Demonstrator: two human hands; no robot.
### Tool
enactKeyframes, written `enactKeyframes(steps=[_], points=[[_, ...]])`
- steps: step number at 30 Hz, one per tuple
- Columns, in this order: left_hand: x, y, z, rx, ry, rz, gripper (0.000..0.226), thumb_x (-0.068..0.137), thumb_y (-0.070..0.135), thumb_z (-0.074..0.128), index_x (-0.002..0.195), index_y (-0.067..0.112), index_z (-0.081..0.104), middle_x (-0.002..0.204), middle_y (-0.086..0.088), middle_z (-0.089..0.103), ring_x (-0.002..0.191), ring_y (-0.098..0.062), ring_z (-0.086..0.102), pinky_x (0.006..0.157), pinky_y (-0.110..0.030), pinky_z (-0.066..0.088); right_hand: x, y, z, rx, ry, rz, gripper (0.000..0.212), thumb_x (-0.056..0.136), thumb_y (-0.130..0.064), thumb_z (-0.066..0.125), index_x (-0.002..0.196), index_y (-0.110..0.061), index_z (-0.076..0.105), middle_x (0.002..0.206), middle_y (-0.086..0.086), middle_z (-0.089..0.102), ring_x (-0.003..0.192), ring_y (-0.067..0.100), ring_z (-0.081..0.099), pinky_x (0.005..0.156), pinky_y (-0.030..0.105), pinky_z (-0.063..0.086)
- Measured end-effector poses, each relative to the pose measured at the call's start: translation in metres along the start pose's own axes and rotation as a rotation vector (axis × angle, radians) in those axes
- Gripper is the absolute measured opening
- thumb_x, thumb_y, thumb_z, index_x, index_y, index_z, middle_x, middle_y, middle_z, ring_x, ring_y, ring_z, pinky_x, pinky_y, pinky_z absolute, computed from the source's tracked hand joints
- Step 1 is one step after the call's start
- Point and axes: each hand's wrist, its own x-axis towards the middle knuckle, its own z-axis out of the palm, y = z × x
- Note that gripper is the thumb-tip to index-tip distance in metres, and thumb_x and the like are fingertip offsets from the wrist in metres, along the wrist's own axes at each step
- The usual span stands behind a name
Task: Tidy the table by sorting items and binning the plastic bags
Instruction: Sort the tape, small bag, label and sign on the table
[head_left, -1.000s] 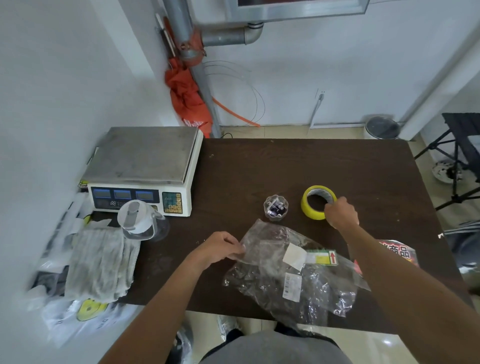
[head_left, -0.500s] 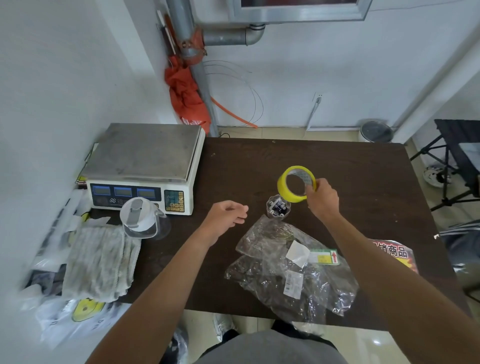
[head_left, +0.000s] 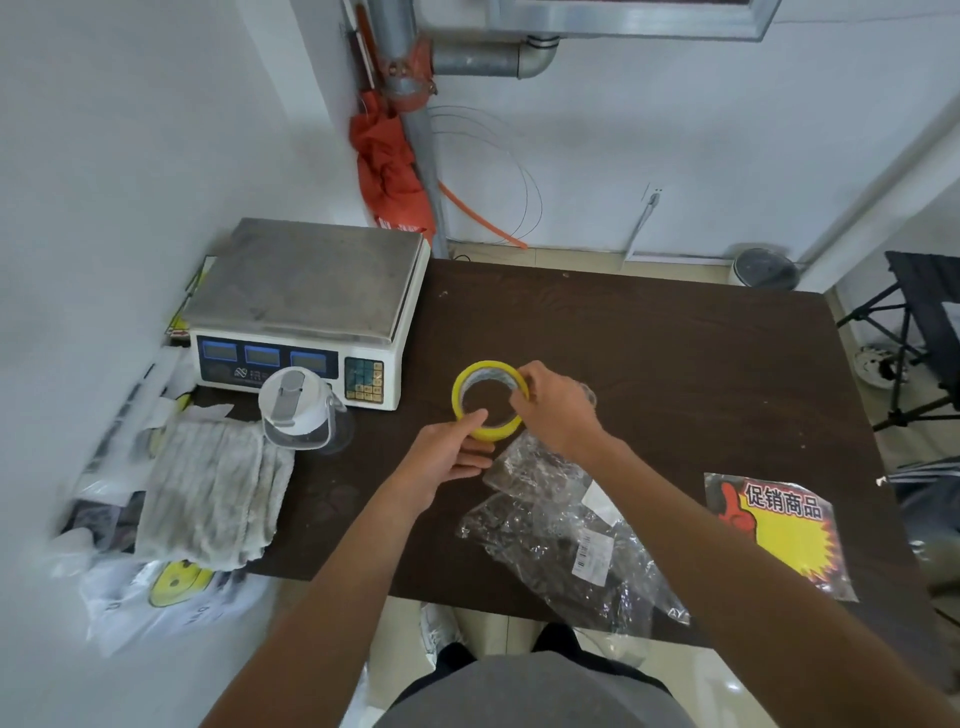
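Along the near edge of the dark table (head_left: 675, 338), our clear plastic bag (head_left: 545, 525) lies crumpled, its white barcode label (head_left: 589, 560) too small to read, while the red-and-yellow sign (head_left: 784, 525) at the near right corner reads "促销商品". Just beyond the bag we hold the yellow tape roll (head_left: 462, 387) tilted, our left hand (head_left: 447, 460) pinching its near rim under the thumb and our right hand (head_left: 558, 410) gripping its right rim. Farther off, the electronic scale (head_left: 306, 301) fills the far left corner, and dark tabletop runs from our hands to the far and right edges.
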Motion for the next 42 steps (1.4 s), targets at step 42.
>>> enactKeyframes(steps=[42], points=[[-0.056,-0.138,-0.157,0.024,0.495,-0.008,0.021,0.085,0.016,0.053,0.095,0.028,0.067,0.080,0.001,0.077,0.074,-0.021,0.077,0.088,-0.050,0.058,-0.048,-0.131,0.175,-0.197,-0.492,-0.226,0.059,0.095,-0.029,0.052,0.148,-0.014,0.033,0.138,0.012,0.055,0.122,0.033,0.059,0.099,0.047,0.049]])
